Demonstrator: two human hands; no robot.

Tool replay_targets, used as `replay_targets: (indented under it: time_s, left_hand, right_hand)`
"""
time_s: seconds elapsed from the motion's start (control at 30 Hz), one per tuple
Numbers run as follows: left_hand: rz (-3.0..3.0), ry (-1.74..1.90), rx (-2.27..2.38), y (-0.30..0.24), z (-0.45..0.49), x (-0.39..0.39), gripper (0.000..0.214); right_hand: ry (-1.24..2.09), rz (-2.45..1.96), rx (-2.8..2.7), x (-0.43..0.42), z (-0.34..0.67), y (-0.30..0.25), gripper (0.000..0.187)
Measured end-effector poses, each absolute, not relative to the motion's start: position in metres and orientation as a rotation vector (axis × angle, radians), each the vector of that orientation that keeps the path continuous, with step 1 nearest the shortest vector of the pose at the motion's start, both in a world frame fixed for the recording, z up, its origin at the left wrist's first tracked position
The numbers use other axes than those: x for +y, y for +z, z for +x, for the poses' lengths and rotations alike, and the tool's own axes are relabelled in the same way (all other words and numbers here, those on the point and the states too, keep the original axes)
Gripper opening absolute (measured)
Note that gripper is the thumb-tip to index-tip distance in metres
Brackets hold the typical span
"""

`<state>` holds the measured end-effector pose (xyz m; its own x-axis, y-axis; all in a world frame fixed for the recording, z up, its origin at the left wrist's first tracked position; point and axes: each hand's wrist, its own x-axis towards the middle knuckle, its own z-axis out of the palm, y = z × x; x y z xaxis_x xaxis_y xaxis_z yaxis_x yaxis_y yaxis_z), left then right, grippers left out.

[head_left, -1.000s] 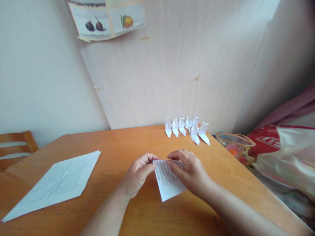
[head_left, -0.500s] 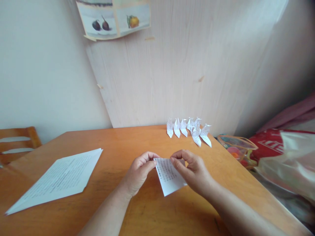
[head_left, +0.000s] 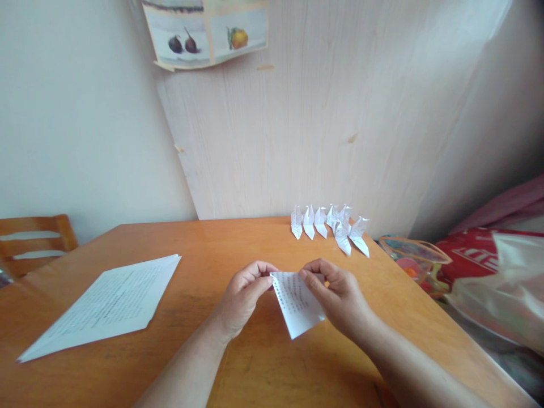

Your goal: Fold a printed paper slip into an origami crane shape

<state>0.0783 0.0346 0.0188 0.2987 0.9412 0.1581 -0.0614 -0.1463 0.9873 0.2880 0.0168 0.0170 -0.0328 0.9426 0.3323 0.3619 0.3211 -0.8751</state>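
A small piece of printed paper (head_left: 296, 309) is held up over the table, its lower corner tilted toward me. My left hand (head_left: 246, 294) pinches its upper left corner between thumb and fingers. At the upper right edge, my right hand (head_left: 338, 292) grips the paper, thumb on the near face and fingers behind. The fingertips behind the paper are hidden. Farther back, several folded white paper cranes (head_left: 321, 222) stand in a group near the table's far right corner.
A stack of printed sheets (head_left: 106, 306) lies on the left of the wooden table (head_left: 212, 243). A chair back (head_left: 38, 238) shows at far left. Bags (head_left: 471, 258) crowd the table's right edge. Fruit pictures (head_left: 208, 37) hang on the board behind.
The whole view has shifted slightly, so the table, cranes and sheets sit a little farther right. Both hands keep their hold on the paper, which has barely changed its tilt.
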Motion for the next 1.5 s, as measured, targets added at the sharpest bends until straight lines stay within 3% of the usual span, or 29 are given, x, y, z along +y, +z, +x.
replay_targets:
  time_s: [0.63,0.93,1.3,1.5]
  left_hand:
    - [1.487,1.143,0.910,0.021,0.079,0.035,0.019]
    - [1.474,1.232,0.994,0.020,0.077,0.037,0.018]
    - [1.420,1.270,0.964,0.019,0.074,0.039,0.017]
    - [1.368,1.309,0.920,0.020,0.075,0.038,0.016]
  right_hand:
    - [0.869,-1.164,-1.527,0.019,0.288,0.015,0.029]
    - [0.939,-1.076,-1.564,0.016,0.291,0.026,0.053]
    - [0.842,-1.111,-1.609,0.021,0.287,0.013,0.026]
    - [1.067,-0.980,-1.436,0.026,0.287,0.006,0.028]
